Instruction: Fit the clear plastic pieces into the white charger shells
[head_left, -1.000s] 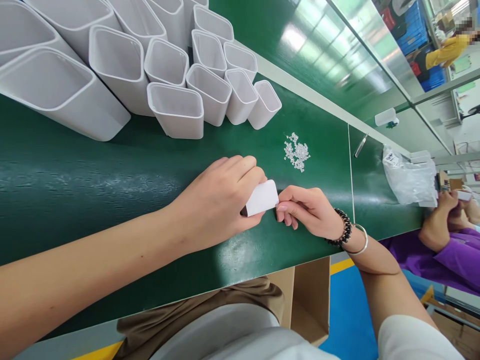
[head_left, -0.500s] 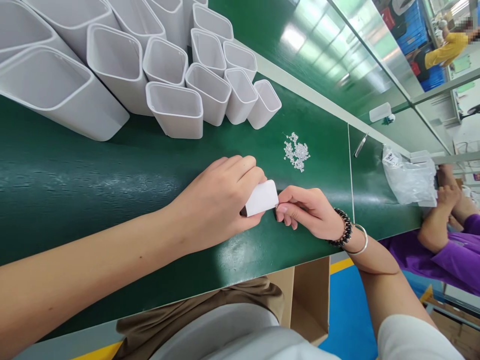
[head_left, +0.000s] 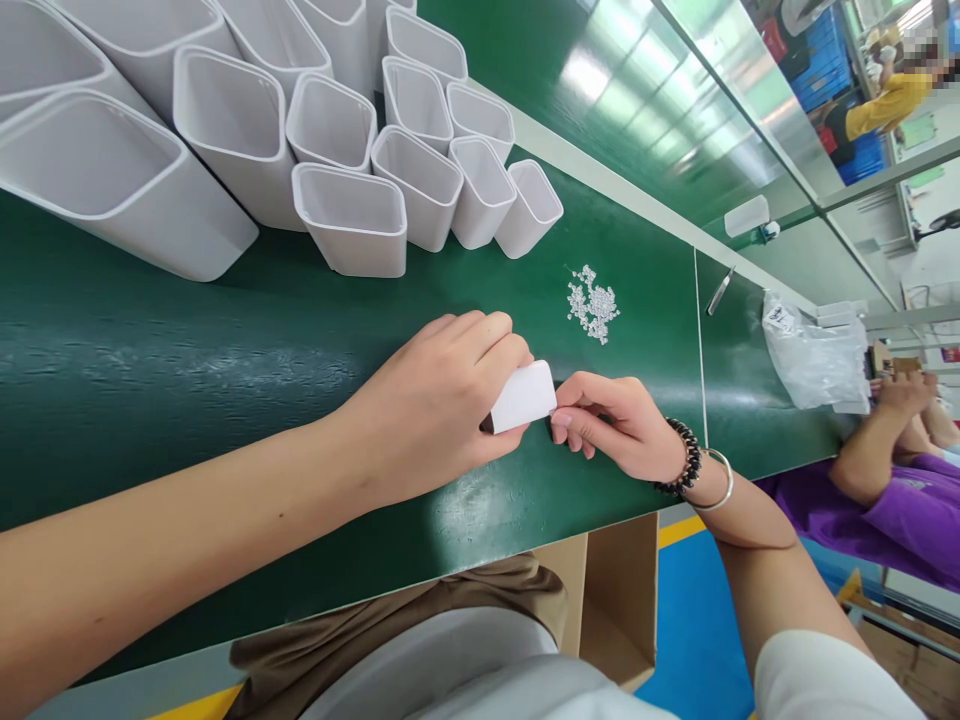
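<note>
The white box (head_left: 523, 396) I'm watching is a small, smooth piece with a plain flat face and softly rounded corners at its right end. It sits in the left hand (head_left: 454, 395), fingers wrapped over the top and thumb beneath, so its left part is hidden from me. It's slightly tilted, its right end a little higher. A dark patch shows at its lower left, just by the thumb. At its right edge, the pinched fingertips of the right hand (head_left: 619, 420) meet the lower corner.
</note>
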